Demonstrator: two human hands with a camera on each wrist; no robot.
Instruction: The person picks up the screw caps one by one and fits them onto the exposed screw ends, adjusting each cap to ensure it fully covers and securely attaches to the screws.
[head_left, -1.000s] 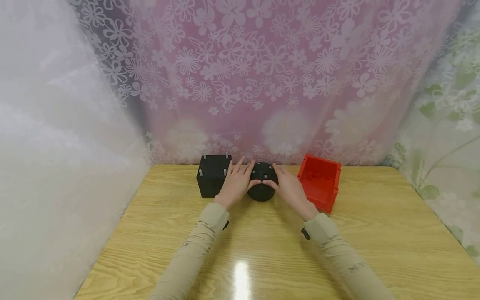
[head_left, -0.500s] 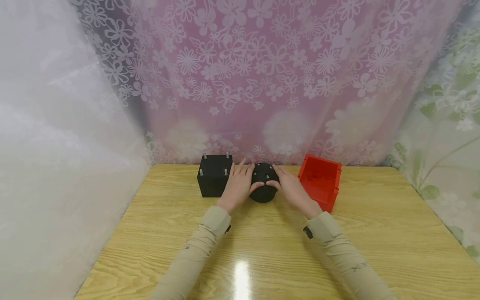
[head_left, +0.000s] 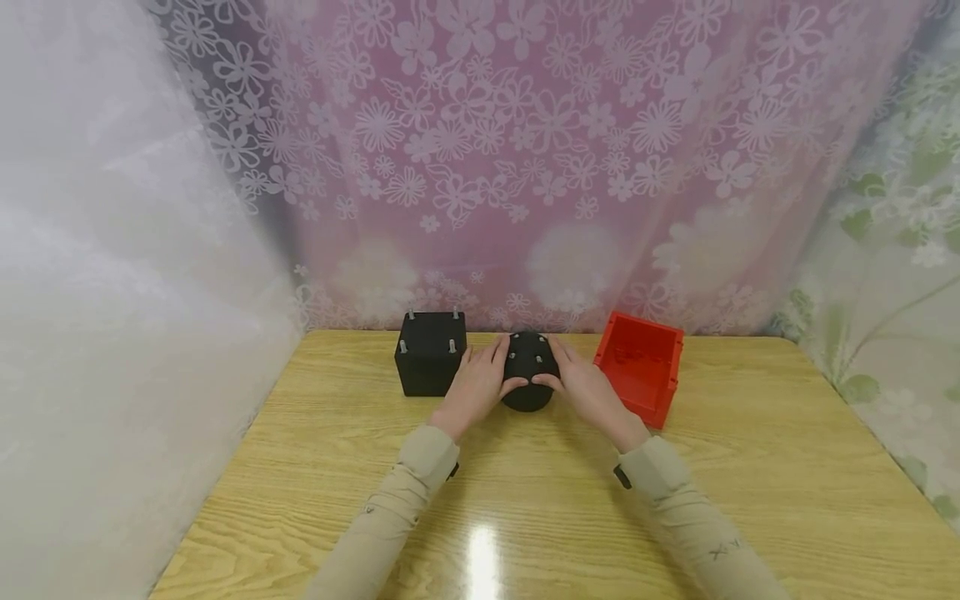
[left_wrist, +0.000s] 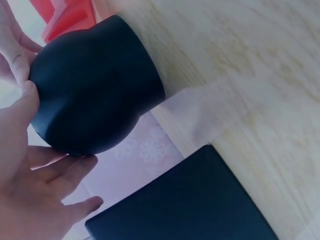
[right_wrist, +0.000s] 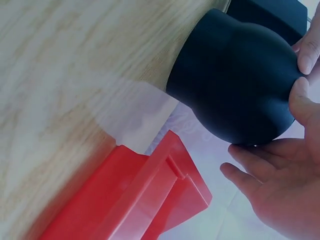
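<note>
Both hands hold a black bulbous object (head_left: 528, 396) from opposite sides, thumbs meeting at its near side. It is upright, with a rounded upper part, a narrower cylindrical base and several small silver pegs on top. My left hand (head_left: 474, 392) lies along its left side; in the left wrist view the left fingers (left_wrist: 65, 172) follow its curve. On the other side, my right hand (head_left: 588, 390) mirrors it, and the right fingers (right_wrist: 260, 160) lie against the bulge. A black box (head_left: 423, 367) with silver pegs at its corners stands just left of my left hand.
Just right of my right hand sits an open red bin (head_left: 637, 367), tilted toward me. All stand near the back edge of a wooden table (head_left: 540, 517), in front of a pink floral curtain (head_left: 480, 167). Pale sheets hang at both sides.
The black bulbous object has shifted slightly toward me and to the right, both hands moving with it. The box and bin have stayed in place.
</note>
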